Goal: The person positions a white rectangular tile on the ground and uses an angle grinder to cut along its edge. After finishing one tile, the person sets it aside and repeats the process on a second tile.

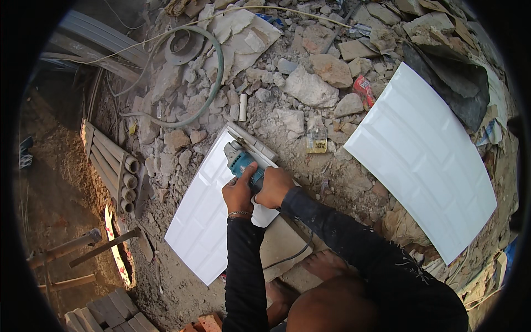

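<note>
A teal angle grinder [242, 162] is held in both of my hands near the middle of the view. My left hand [238, 191] wraps round its left side, thumb on the body. My right hand [275, 187] grips its rear to the right. The grinder's head is over the upper end of a white, brick-patterned panel [196, 232], along its right edge. The panel lies on pale slabs [285, 249], and a dark cord runs down over them. My bare feet [326, 265] show below, partly hidden by my arms.
Broken rubble [310, 88] surrounds the work. A second white panel [420, 160] lies at right, beside a dark sheet [464, 88]. A looped hose [213, 80] lies at upper left. Bundled pipes [110, 160], a dug earth edge with wooden poles [105, 249] and stacked bricks [113, 312] are at left.
</note>
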Demonstrator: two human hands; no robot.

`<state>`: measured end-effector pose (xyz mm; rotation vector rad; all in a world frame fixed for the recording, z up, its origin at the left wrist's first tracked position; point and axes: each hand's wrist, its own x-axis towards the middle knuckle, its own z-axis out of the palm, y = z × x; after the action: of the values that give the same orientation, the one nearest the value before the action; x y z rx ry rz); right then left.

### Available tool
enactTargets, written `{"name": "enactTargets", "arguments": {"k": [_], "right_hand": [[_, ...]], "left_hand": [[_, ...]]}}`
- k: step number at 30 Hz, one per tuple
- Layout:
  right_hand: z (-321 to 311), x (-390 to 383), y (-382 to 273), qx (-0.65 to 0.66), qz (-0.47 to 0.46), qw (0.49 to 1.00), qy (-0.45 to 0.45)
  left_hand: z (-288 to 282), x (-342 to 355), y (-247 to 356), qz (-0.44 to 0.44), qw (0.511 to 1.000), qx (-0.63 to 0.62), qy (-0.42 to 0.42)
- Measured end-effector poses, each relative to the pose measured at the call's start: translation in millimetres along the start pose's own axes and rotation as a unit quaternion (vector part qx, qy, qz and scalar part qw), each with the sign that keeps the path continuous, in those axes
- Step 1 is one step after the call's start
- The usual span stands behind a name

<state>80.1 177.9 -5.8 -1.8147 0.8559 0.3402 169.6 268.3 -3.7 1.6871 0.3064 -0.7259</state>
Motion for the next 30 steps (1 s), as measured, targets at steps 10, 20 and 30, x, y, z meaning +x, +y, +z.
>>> {"name": "enactTargets", "arguments": {"k": [10, 20, 30], "right_hand": [[3.9, -1.6, 6.4, -0.009, -0.019, 1.0, 0.014], [0.5, -7.9, 6.8, -0.004, 0.003, 1.0, -0.002], [-7.2, -17.2, 8.1, 0.005, 0.005, 1.0, -0.017]], "left_hand": [[0.9, -5.0, -2.5, -0.007, 1.0, -0.01, -0.007], [2.6, -12.0, -4.9, -0.004, 1.0, 0.002, -0.003], [4.0, -17.7, -8.0, -0.004, 1.0, 0.004, 0.001]]}}
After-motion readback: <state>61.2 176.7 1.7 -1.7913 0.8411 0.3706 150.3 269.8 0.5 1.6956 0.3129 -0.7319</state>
